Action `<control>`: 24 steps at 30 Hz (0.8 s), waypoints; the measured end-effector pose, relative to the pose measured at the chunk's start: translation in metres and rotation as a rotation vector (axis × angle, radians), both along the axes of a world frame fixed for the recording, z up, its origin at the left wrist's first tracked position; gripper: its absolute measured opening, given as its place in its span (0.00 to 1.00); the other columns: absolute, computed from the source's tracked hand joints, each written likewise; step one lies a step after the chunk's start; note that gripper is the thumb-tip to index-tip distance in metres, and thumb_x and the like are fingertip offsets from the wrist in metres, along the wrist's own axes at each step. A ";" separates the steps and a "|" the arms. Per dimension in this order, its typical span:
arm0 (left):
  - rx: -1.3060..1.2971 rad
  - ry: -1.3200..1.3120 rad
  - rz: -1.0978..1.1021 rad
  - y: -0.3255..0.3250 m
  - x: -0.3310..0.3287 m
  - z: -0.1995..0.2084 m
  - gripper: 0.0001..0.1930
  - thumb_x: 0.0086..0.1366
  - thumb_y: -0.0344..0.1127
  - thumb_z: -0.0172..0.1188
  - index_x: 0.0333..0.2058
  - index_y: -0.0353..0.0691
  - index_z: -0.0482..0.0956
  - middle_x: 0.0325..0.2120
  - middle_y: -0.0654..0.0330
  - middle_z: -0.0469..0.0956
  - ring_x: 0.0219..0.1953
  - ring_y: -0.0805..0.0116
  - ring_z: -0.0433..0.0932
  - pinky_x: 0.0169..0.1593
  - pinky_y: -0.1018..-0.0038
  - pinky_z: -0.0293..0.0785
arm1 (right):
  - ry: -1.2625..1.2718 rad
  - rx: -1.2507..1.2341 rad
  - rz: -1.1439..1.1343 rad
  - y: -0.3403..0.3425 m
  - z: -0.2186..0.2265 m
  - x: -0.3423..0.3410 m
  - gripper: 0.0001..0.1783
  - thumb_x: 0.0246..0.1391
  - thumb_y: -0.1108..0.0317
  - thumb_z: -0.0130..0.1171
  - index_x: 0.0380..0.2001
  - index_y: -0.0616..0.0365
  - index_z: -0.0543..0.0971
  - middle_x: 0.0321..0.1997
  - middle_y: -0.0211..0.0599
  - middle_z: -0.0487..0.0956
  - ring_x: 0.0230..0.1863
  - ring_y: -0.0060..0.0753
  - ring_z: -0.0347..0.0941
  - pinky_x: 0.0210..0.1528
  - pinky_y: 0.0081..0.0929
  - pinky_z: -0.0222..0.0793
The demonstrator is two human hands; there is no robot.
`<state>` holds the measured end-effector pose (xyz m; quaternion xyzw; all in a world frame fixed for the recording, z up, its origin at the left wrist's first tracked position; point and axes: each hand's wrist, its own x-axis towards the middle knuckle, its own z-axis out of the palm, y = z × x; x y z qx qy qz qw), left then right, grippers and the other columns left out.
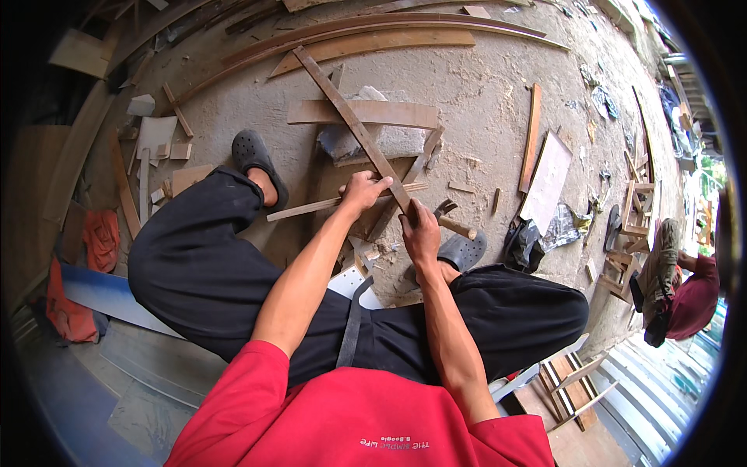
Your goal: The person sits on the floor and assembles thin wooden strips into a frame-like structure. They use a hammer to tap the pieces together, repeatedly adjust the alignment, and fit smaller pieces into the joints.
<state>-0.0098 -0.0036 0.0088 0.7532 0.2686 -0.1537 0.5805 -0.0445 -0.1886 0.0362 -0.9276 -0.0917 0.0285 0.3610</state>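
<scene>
A long, narrow wooden strip (342, 109) slants from the far side of the floor down to my hands. My right hand (422, 232) is closed around its near end. My left hand (364, 191) is closed on the strip a little further up, with the thumb along its edge. A thinner wooden stick (303, 208) crosses under the strip and passes by my left hand. Beside my right hand is a hammer (459, 226) with a wooden handle. Beyond my hands, a curved wooden board (366, 113) lies across a pale stone block (377, 142).
Long curved boards (381, 40) lie at the far side. To the right are a reddish plank (531, 138), a pale panel (547, 179) and black plastic (523, 245). A person (685, 292) sits at far right. Wood offcuts (180, 151) lie left, near my shoe (261, 163).
</scene>
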 end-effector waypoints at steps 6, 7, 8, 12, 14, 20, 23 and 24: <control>0.087 -0.008 -0.033 -0.004 -0.001 0.013 0.22 0.57 0.52 0.67 0.39 0.38 0.83 0.34 0.59 0.84 0.36 0.71 0.79 0.46 0.72 0.71 | -0.007 -0.010 -0.031 0.001 0.000 0.000 0.24 0.48 0.67 0.66 0.51 0.56 0.76 0.45 0.44 0.80 0.47 0.49 0.76 0.49 0.39 0.72; 0.111 -0.008 -0.041 -0.005 0.000 0.015 0.22 0.57 0.52 0.67 0.39 0.38 0.83 0.34 0.59 0.84 0.36 0.71 0.79 0.46 0.72 0.71 | -0.002 -0.013 -0.038 0.001 0.000 0.000 0.24 0.48 0.66 0.66 0.51 0.56 0.76 0.45 0.45 0.80 0.47 0.49 0.76 0.49 0.39 0.72; 0.109 -0.006 -0.040 -0.005 0.000 0.016 0.22 0.57 0.52 0.67 0.39 0.38 0.83 0.34 0.59 0.84 0.36 0.71 0.79 0.46 0.72 0.71 | 0.004 -0.015 -0.043 0.002 0.001 -0.001 0.24 0.48 0.66 0.66 0.51 0.57 0.76 0.45 0.46 0.80 0.47 0.50 0.76 0.49 0.38 0.71; -0.054 -0.062 0.017 0.003 -0.004 0.004 0.23 0.59 0.54 0.65 0.38 0.35 0.83 0.35 0.59 0.84 0.37 0.71 0.79 0.47 0.71 0.71 | -0.058 -0.046 -0.078 0.010 0.006 0.001 0.24 0.45 0.62 0.69 0.47 0.55 0.79 0.40 0.44 0.82 0.42 0.49 0.78 0.46 0.40 0.73; -0.345 -0.092 0.088 0.019 -0.003 -0.004 0.27 0.62 0.55 0.62 0.45 0.35 0.81 0.42 0.57 0.82 0.45 0.70 0.77 0.54 0.69 0.67 | -0.017 -0.076 -0.107 0.013 0.007 0.002 0.24 0.46 0.57 0.69 0.47 0.55 0.80 0.41 0.45 0.82 0.42 0.49 0.78 0.46 0.39 0.73; -0.526 -0.201 0.477 0.111 -0.017 0.020 0.30 0.64 0.55 0.59 0.56 0.38 0.70 0.52 0.56 0.77 0.59 0.64 0.68 0.67 0.57 0.48 | 0.014 -0.005 -0.239 0.014 0.004 0.012 0.24 0.54 0.51 0.62 0.46 0.59 0.81 0.42 0.50 0.82 0.43 0.50 0.79 0.47 0.38 0.73; -0.389 -0.203 0.662 0.153 -0.037 0.049 0.29 0.65 0.57 0.57 0.56 0.41 0.71 0.51 0.61 0.78 0.58 0.65 0.69 0.66 0.55 0.48 | 0.145 0.107 -0.342 0.015 0.010 0.017 0.22 0.58 0.55 0.58 0.47 0.62 0.80 0.42 0.53 0.82 0.44 0.48 0.80 0.48 0.36 0.73; -0.344 -0.226 0.668 0.164 -0.045 0.056 0.29 0.66 0.56 0.56 0.57 0.42 0.70 0.51 0.62 0.78 0.59 0.66 0.69 0.66 0.56 0.47 | 0.111 0.170 -0.344 0.013 0.008 0.021 0.21 0.59 0.57 0.56 0.48 0.61 0.80 0.42 0.52 0.82 0.44 0.46 0.81 0.47 0.35 0.73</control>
